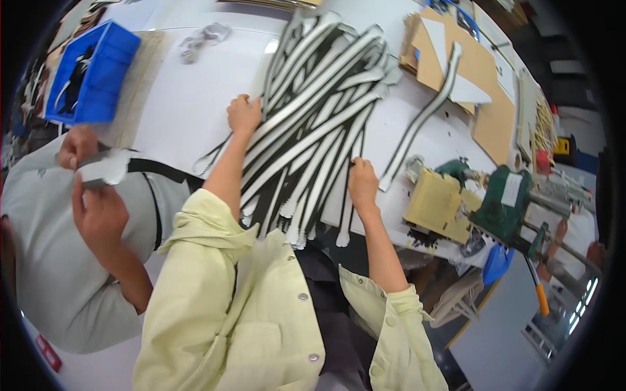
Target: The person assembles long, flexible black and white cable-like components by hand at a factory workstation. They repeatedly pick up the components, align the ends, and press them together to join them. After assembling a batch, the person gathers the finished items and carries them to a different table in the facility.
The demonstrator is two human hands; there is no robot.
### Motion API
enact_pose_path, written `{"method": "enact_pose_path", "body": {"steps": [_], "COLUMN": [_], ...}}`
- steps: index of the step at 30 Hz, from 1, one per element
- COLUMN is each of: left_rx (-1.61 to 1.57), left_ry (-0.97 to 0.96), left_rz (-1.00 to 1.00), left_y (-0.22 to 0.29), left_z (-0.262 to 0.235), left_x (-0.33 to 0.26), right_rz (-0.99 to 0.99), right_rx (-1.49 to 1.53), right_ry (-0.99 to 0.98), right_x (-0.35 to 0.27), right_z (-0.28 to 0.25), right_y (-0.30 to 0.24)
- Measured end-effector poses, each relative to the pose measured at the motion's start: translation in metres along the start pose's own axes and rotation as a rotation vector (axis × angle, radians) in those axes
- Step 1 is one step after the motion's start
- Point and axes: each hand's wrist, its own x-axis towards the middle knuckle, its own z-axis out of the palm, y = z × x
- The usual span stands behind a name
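A thick pile of long black-and-white strips (313, 111) with scalloped ends lies across the table in front of me. Against the pile's left edge, my left hand (244, 116) is closed with its fingers curled; what they hold is hidden. At the right edge, my right hand (364, 186) is closed around the side of a dark-edged strip, its fingertips partly out of sight. One separate curved strip (424, 117) lies to the right of the pile. Several strip ends hang over the table's near edge.
Left of me, a co-worker's hands (104, 202) hold a black band with a pale wide end (107, 168). A blue bin (91, 72) stands far left. Cardboard pieces (492, 120) lie at the right, near a green hand-lever machine (502, 199). Crumpled clear plastic (203, 42) sits behind.
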Motion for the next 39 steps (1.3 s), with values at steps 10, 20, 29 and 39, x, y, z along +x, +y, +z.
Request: {"method": "enact_pose_path", "body": {"steps": [10, 20, 29, 39], "left_rx": [0.135, 0.097, 0.045, 0.059], "left_ry": [-0.046, -0.070, -0.148, -0.182], "left_rz": [0.178, 0.150, 0.095, -0.058], "left_y": [0.038, 0.000, 0.001, -0.002], "left_z": [-0.009, -0.033, -0.034, -0.008], "left_x": [-0.018, -0.050, -0.072, -0.094], "right_rz": [0.308, 0.351, 0.324, 0.211], "right_rx": [0.308, 0.294, 0.198, -0.212], "right_ry": [0.207, 0.176, 0.212, 0.057], "right_x": [0.019, -0.014, -0.018, -0.001], "right_z": [-0.036, -0.024, 0.007, 0.026], "right_y": [0.027, 0.045, 0.004, 0.028]}}
